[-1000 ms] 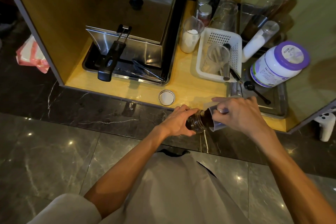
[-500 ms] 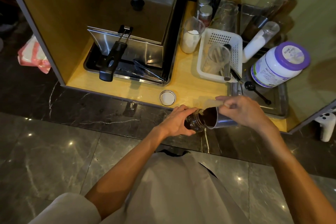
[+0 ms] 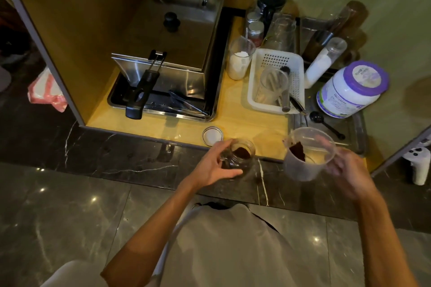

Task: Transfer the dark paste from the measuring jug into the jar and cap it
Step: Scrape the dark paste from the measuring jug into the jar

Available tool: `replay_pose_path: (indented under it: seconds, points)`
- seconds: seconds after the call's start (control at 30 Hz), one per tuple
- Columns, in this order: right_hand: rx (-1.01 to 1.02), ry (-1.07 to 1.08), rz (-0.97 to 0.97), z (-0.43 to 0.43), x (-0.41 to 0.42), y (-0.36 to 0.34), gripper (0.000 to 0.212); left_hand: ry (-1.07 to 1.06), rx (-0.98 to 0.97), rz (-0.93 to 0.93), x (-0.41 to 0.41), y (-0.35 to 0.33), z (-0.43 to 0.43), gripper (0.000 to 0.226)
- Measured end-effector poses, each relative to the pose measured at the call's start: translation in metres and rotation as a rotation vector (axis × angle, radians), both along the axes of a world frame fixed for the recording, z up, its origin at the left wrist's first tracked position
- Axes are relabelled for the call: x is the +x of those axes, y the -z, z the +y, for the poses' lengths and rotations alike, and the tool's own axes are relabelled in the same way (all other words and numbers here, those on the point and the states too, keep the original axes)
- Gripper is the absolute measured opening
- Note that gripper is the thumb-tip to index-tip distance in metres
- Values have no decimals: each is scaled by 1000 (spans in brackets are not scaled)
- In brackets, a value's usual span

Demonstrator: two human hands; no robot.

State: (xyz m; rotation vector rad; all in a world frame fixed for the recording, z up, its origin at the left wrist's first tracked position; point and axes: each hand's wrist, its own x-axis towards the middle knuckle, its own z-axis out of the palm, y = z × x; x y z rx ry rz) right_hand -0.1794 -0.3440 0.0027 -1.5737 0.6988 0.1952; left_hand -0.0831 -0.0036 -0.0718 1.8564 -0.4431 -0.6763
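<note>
My left hand (image 3: 215,165) grips a small glass jar (image 3: 240,157) over the dark marble ledge; the jar is open, slightly tilted, with dark paste inside. My right hand (image 3: 345,171), blurred by motion, holds a clear plastic measuring jug (image 3: 307,154) upright to the right of the jar, apart from it. A smear of dark paste clings to the jug's inner wall near its spout. The jar's round metal lid (image 3: 211,135) lies upside down on the yellow counter, just behind my left hand.
A steel fryer with a black-handled basket (image 3: 144,91) fills the counter's left. Behind stand a white perforated basket (image 3: 276,81) holding a cup, a cup of white powder (image 3: 239,60), a purple-lidded tub (image 3: 349,91), bottles and a black scoop (image 3: 325,123) on a metal tray.
The jug was tipped with its spout at the jar's mouth; my right hand has now pulled it away to the right and turned it upright. The left hand still holds the jar.
</note>
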Motion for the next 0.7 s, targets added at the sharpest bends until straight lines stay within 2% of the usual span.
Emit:
replay_pose_path:
  seconds: [0.03,0.17,0.3,0.37,0.43,0.6,0.7]
  points:
    - [-1,18,-12,-2,0,-3,59,-49,-42,15,3,-7,0,82]
    - [28,117,-115,-11,-2,-19,51,-130,-93,-19,22,-35,3,87]
    - [22,145,-170,-16,2,-23,68,-90,-75,-118,34,-58,-1,87]
    - [10,120,-211,-20,-2,-30,47,-65,-78,-168,34,-67,-5,86]
    - [-12,103,-242,-27,-10,-45,43,-47,-84,-198,30,-74,-12,83]
    - [-216,-173,-344,-11,14,-109,25,-56,-108,-234,24,-84,-44,84]
    - [-356,-375,-330,-8,47,-155,40,-67,-122,-262,28,-101,-64,83]
